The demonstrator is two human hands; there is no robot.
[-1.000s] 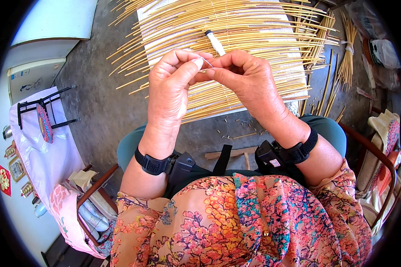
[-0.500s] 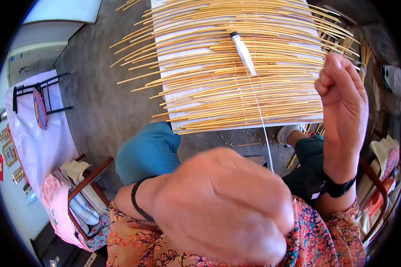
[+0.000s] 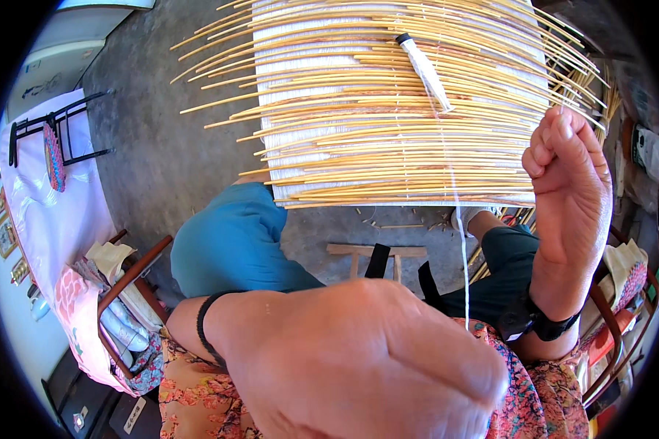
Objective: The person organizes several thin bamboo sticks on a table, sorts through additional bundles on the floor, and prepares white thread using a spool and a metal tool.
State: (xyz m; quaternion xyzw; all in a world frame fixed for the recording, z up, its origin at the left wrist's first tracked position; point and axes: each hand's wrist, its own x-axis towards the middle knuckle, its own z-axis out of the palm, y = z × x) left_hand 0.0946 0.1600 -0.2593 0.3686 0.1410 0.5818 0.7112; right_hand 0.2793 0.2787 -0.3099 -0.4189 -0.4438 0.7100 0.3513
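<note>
A mat of thin yellow reed sticks (image 3: 329, 154) lies in front of me on a white-covered board (image 3: 300, 62). White stitch lines cross the sticks. On the mat rests a slim white bobbin (image 3: 425, 72) with a black end, tilted. From beside it a taut white thread (image 3: 463, 249) comes toward me and passes behind my left hand (image 3: 373, 358), which is close to the camera and closed around the thread; its fingertips are mostly hidden. My right hand (image 3: 570, 164) is raised by the mat's right edge, fingers curled in a pinch. Whatever it may hold is too small to make out.
Beneath the mat's near edge are a wooden stool (image 3: 377, 250) and cut stick ends on the floor. A folding chair (image 3: 62, 139) leans at left. Armchairs with cloths (image 3: 124, 314) flank me. Bundled sticks (image 3: 589, 91) stand at the far right.
My view has shifted slightly, with the mat and bobbin appearing higher and further right. My left hand has moved a little lower, uncovering the stool. My right hand stays raised and pinched.
</note>
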